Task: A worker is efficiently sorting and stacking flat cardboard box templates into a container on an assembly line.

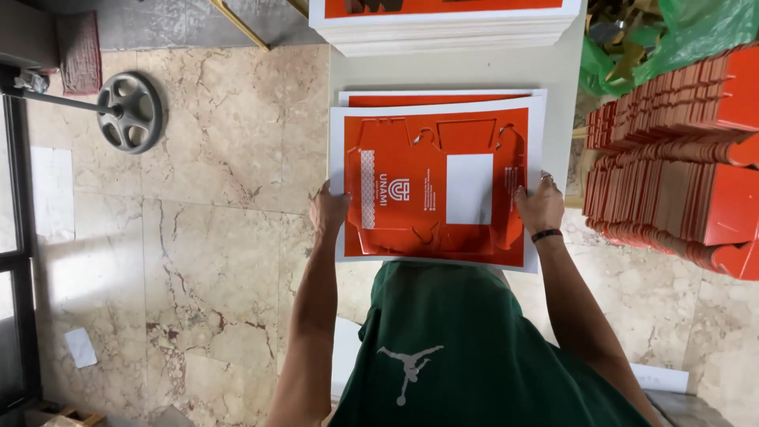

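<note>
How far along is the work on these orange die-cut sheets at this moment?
Done: punched-out orange box blanks stand stacked at the right. In hand: the left hand and right hand grip the side edges of the top printed sheet, its cutout not yet removed. Left: at least one sheet under it, plus a tall stack farther along the table.

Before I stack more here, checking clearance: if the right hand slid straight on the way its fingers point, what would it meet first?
Likely nothing at once: the right hand points up the orange sheet's edge, then the white stack.
</note>
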